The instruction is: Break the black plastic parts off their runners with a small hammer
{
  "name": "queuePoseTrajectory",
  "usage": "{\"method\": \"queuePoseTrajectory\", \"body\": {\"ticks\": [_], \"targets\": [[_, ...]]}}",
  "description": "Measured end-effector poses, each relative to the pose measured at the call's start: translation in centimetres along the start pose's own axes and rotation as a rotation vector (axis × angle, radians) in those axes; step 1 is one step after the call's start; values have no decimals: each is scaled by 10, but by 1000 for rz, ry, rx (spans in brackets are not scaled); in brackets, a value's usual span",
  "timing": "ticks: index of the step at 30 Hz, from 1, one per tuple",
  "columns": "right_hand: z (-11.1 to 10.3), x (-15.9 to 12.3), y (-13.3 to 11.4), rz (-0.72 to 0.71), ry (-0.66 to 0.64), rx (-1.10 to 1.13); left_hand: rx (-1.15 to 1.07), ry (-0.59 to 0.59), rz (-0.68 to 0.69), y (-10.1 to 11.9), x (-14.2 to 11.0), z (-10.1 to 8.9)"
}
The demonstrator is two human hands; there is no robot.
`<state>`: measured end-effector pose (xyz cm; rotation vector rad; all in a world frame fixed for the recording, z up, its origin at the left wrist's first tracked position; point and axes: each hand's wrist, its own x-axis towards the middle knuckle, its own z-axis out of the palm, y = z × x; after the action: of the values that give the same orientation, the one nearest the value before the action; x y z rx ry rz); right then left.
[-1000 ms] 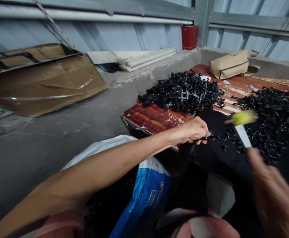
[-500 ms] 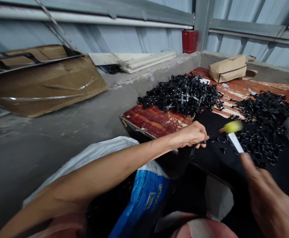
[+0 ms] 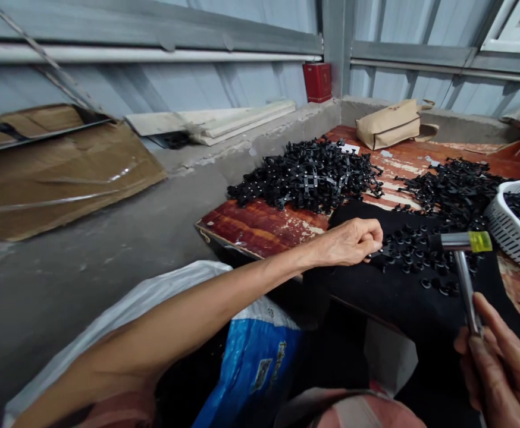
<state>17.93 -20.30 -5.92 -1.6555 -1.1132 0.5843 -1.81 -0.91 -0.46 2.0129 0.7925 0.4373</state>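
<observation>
My right hand (image 3: 498, 362) is wrapped round the handle of a mallet (image 3: 459, 242) with a metal shaft, one yellow face and one dark face. The mallet head is raised above the black cloth (image 3: 389, 294). My left hand (image 3: 359, 242) is closed in a pinch at the left part of this cloth. A small black linked piece (image 3: 377, 252) pokes out at its fingertips; the rest of it is hidden by the fingers. Just right of that hand, several small black studs (image 3: 414, 249) with round heads stand on the cloth.
Behind lies a large heap of black linked pieces (image 3: 309, 175) on the worn red table (image 3: 260, 229), with a second heap (image 3: 456, 184) to its right. A white basket (image 3: 516, 229) of black parts, a beige bag (image 3: 389, 126) and a blue-and-white sack (image 3: 251, 351) are around.
The mallet has swung back to the right, away from my left hand, and its head has turned. My left hand stays pinched at the cloth. The view has shifted rightward.
</observation>
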Motion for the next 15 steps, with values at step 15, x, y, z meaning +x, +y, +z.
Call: {"method": "queuePoseTrajectory", "body": {"ticks": [15], "targets": [[37, 50, -45, 284, -310, 532, 132, 242, -47, 26, -15, 25]]}}
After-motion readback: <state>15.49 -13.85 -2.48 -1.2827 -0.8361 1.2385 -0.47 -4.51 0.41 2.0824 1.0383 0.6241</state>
